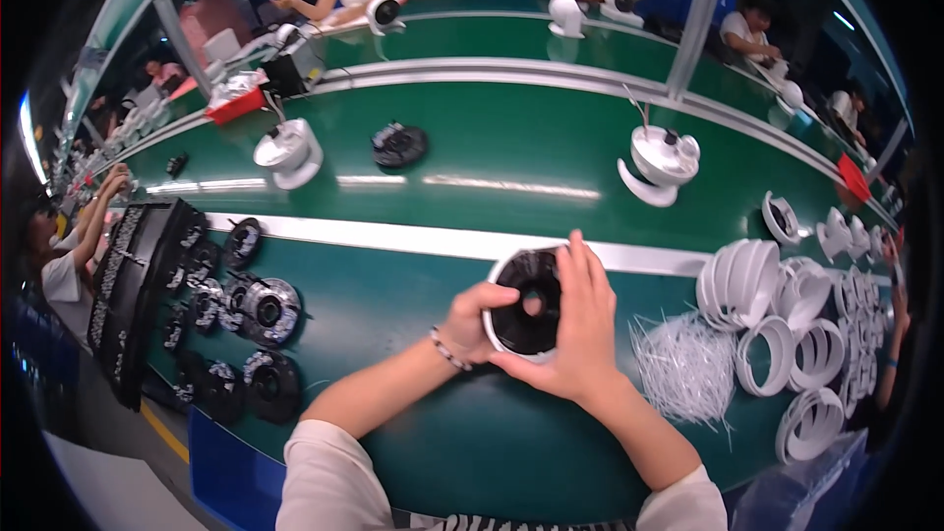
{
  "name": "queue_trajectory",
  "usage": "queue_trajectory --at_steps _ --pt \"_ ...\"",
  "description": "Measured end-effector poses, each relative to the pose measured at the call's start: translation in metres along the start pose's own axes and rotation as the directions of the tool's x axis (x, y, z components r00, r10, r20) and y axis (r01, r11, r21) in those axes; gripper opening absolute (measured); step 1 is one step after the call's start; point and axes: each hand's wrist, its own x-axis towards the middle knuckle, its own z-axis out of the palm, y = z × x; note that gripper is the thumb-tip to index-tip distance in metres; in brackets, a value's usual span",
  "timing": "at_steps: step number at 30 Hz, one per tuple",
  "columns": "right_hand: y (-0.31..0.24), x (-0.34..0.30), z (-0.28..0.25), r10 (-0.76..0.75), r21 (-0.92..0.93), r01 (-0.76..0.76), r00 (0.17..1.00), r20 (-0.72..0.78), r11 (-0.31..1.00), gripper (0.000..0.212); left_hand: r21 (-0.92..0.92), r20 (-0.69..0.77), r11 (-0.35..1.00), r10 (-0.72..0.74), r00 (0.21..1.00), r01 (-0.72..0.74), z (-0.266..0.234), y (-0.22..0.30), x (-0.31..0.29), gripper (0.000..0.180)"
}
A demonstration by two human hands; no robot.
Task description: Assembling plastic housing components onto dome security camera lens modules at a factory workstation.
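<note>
Between my hands, above the green table, is a white round housing (489, 323) with a black disc (526, 324) seated inside it; the disc has a hole at its centre. My left hand (470, 323) grips the left rim, its thumb resting on the black face. Against the other side presses my right hand (582, 329), its fingers stretched upward together and its thumb along the lower rim. That hand hides the right part of the housing.
Black round parts (270, 310) cluster at left beside a black tray (133, 285). To the right lie a heap of thin white strips (683, 369) and several white rings (765, 356) and shells (737, 283). White camera-like assemblies (664, 157) sit on the conveyor (511, 138); co-workers sit beyond.
</note>
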Motion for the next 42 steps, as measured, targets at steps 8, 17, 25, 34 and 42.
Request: queue_trajectory --at_steps 8,17,25,34,42 --pt "0.008 -0.002 0.006 -0.039 0.027 0.043 0.987 -0.153 0.999 0.093 0.03 -0.184 0.985 0.17 0.968 -0.168 0.032 -0.008 0.003 0.037" --pt "0.03 -0.022 -0.017 -0.373 0.001 0.38 0.909 -0.187 0.925 0.033 0.061 -0.279 0.998 0.033 0.96 -0.017 0.039 0.011 0.004 0.036" --pt "0.03 -0.038 -0.033 -0.345 -0.095 0.338 0.936 -0.073 0.937 0.034 0.158 -0.429 0.967 -0.115 0.896 0.2 0.027 0.01 0.005 0.032" --pt "0.064 -0.056 -0.081 -0.19 -0.249 0.178 0.982 -0.022 0.952 0.047 0.228 -0.439 0.968 0.007 0.898 0.104 -0.018 0.011 0.072 0.029" --pt "0.138 -0.065 -0.142 0.032 -0.45 -0.211 0.927 -0.375 0.868 0.03 0.456 -0.438 0.887 0.288 0.852 -0.066 -0.074 0.058 0.167 0.036"
